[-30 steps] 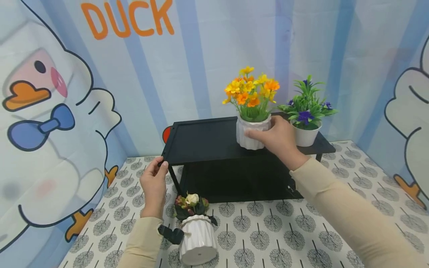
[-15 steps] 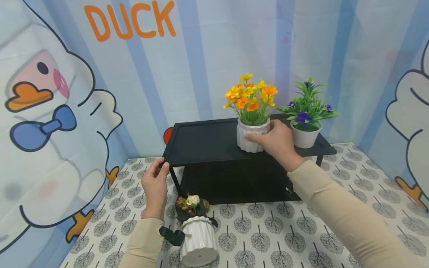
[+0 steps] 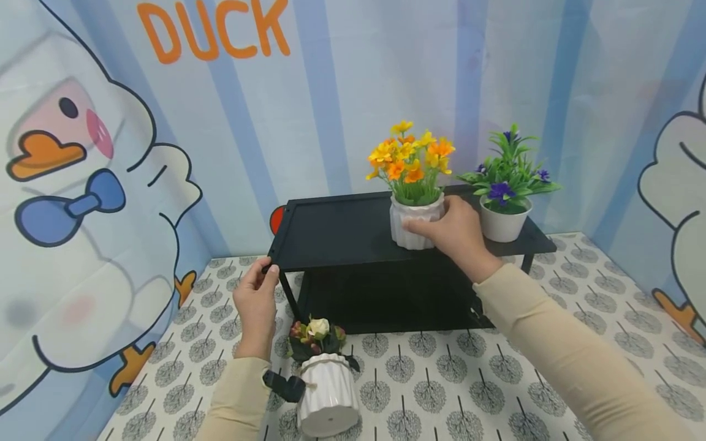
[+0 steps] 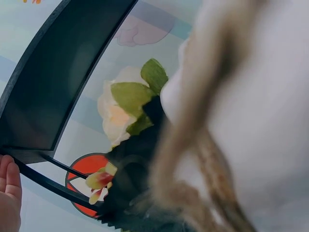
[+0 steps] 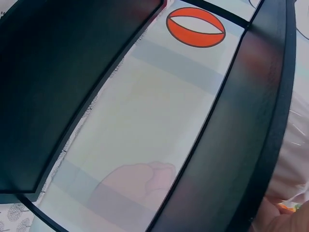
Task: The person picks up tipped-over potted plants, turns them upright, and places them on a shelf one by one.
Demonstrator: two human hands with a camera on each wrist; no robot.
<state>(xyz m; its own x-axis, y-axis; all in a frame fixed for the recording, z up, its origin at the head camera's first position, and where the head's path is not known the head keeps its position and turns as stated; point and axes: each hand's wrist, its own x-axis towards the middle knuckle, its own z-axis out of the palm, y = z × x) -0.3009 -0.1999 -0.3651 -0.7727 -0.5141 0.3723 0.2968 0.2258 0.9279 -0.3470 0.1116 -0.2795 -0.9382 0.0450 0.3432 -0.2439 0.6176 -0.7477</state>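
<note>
My right hand (image 3: 463, 236) grips a white ribbed pot of yellow and orange artificial flowers (image 3: 415, 223) from its right side. The pot is on the top of a black two-tier shelf (image 3: 336, 229), right of the middle. At the shelf's front left corner, my left hand (image 3: 256, 306) pinches the edge between thumb and fingers. A white pot with purple flowers (image 3: 504, 223) stands on the shelf's right end, close beside my right hand. Below my left hand, a white ribbed pot with cream and reddish roses (image 3: 329, 392) is on the tablecloth; twine shows around it in the left wrist view.
The shelf's lower tier (image 3: 380, 300) lies under the top one. A patterned tablecloth (image 3: 425, 392) covers the table. Behind hangs a blue striped curtain (image 3: 375, 92) with duck drawings. A black wrist camera (image 3: 284, 386) sits beside the rose pot.
The pot of yellow and orange flowers has come down slightly in my right hand, its blooms a little lower. My left hand keeps its hold on the shelf corner.
</note>
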